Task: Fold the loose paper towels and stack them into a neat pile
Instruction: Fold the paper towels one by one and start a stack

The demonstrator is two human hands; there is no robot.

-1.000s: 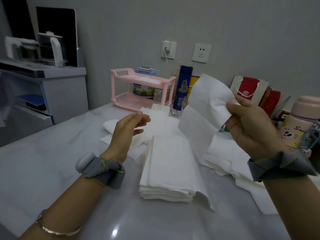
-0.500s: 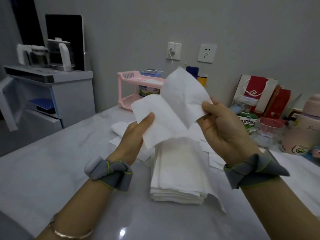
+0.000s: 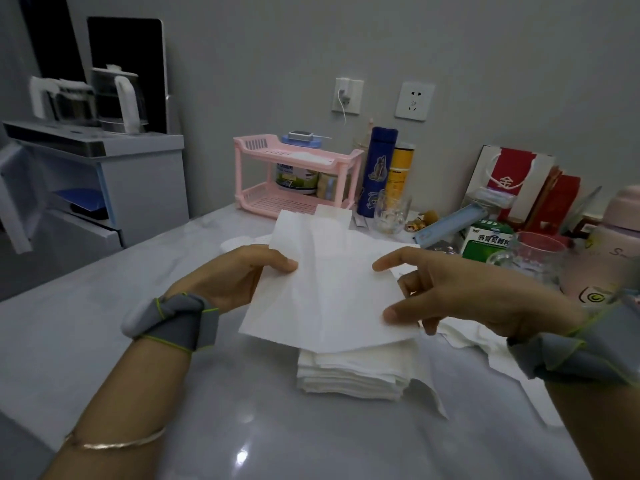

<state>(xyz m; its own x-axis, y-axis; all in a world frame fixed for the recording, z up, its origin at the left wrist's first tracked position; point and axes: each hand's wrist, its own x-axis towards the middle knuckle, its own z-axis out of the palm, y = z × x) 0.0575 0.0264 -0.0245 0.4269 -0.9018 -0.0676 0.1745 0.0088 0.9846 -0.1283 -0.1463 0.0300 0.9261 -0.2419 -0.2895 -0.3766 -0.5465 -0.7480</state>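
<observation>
I hold one white paper towel [image 3: 329, 292] spread out flat between both hands, just above the pile. My left hand [image 3: 235, 277] pinches its left edge with thumb on top. My right hand [image 3: 460, 292] grips its right edge, thumb on the sheet and fingers under it. Directly below lies the pile of folded towels [image 3: 353, 372] on the grey marble table [image 3: 173, 393]; a loose corner sticks out at the pile's lower right. Loose unfolded towels [image 3: 464, 336] lie to the right behind my right hand, and more [image 3: 239, 241] show behind my left hand.
A pink two-tier rack [image 3: 294, 178] stands at the back by the wall, with a blue bottle [image 3: 377, 171] and a yellow can [image 3: 400, 174] beside it. A glass cup [image 3: 530, 258], a green box [image 3: 485, 239] and a pink flask [image 3: 613, 244] crowd the right side.
The towel was held up high in my right hand alone; my left hand took its other edge, and both hands lowered it flat over the pile.
</observation>
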